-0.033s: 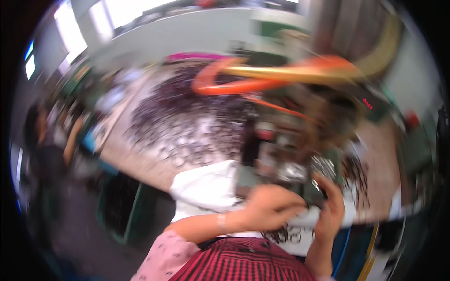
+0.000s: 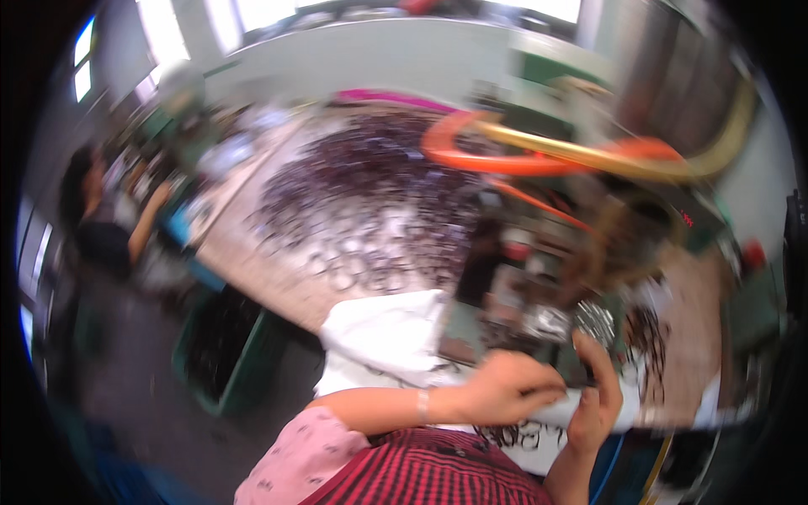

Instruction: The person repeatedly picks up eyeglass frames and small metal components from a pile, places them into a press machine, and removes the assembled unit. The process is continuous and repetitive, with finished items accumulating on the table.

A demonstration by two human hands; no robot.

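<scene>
My left hand [image 2: 512,389] reaches in from the left, a pale band [image 2: 422,406] round its wrist. Its fingers are curled and pressed together, and whatever they hold is hidden by blur. Close on its right is my right hand [image 2: 596,396], fingers bent and the index finger raised beside a shiny round metal part [image 2: 594,321] of a small machine. Its grip is also too smeared to show what is in it. Below the hands, several thin dark ring-like pieces [image 2: 526,434] lie on a white surface. A folded white cloth [image 2: 383,332] rests left of the machine.
A wide heap of thin dark rings [image 2: 370,177] covers the table [image 2: 252,269]. Orange and yellow hoses [image 2: 505,151] arch over the machine. Dark strips [image 2: 646,345] lie to its right. A green bin [image 2: 220,353] stands on the floor; another person [image 2: 105,210] is at far left.
The whole view has shifted, so the table and machine appear a little further right and lower. Both hands keep nearly the same pose beside each other.
</scene>
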